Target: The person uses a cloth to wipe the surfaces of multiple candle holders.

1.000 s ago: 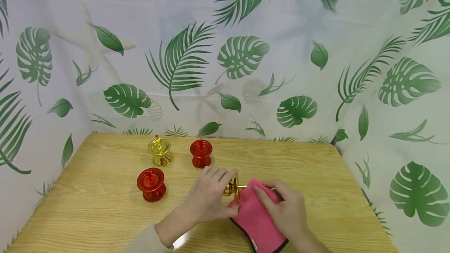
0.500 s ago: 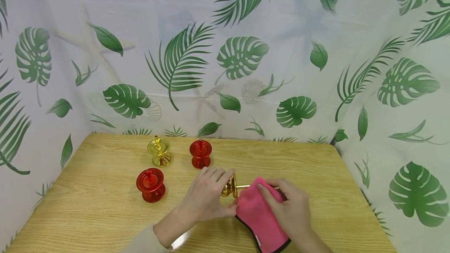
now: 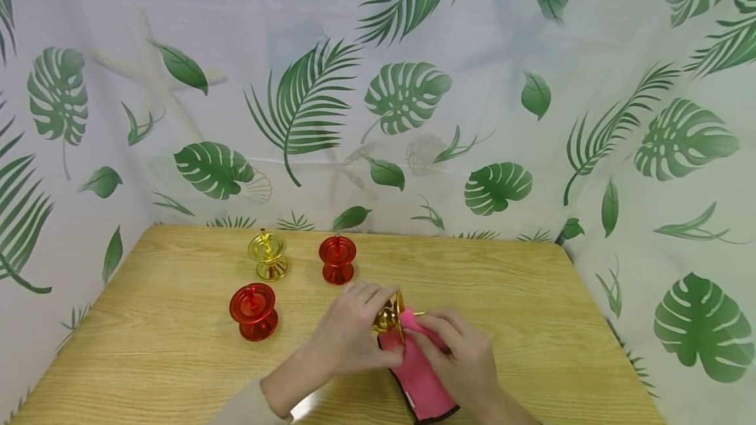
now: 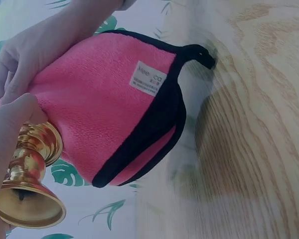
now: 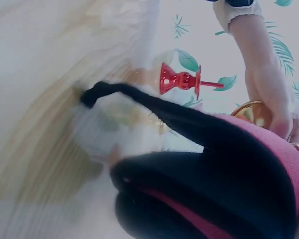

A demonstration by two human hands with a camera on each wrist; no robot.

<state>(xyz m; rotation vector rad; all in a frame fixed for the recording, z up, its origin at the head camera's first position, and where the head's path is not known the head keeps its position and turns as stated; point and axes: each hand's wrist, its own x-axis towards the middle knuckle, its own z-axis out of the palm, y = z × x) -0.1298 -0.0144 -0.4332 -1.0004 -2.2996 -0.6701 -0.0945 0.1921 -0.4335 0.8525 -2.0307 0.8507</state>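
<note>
My left hand (image 3: pixel 348 336) grips a gold candle holder (image 3: pixel 386 317), tipped on its side above the table with its spike pointing right. In the left wrist view the hollow foot of the holder (image 4: pixel 30 206) shows. My right hand (image 3: pixel 461 356) pinches a pink cloth (image 3: pixel 420 382) with black edging round the spike, close against the dish. A bit of the spike's tip shows past the cloth, while most of it is hidden. The cloth's lower part hangs down; its white label (image 4: pixel 148 78) and black loop (image 4: pixel 197 54) face the left wrist camera.
Left of my hands, several candle holders stand upright on the wooden table (image 3: pixel 147 346): a red one (image 3: pixel 254 310) nearest, a gold one (image 3: pixel 269 256) behind it, another red one (image 3: pixel 338 261) to the right. A leaf-printed curtain (image 3: pixel 378 117) encloses the back and sides.
My right hand first slid the cloth rightward along the spike, then brought it back left against the dish. The left hand and the candle holder have barely moved.
</note>
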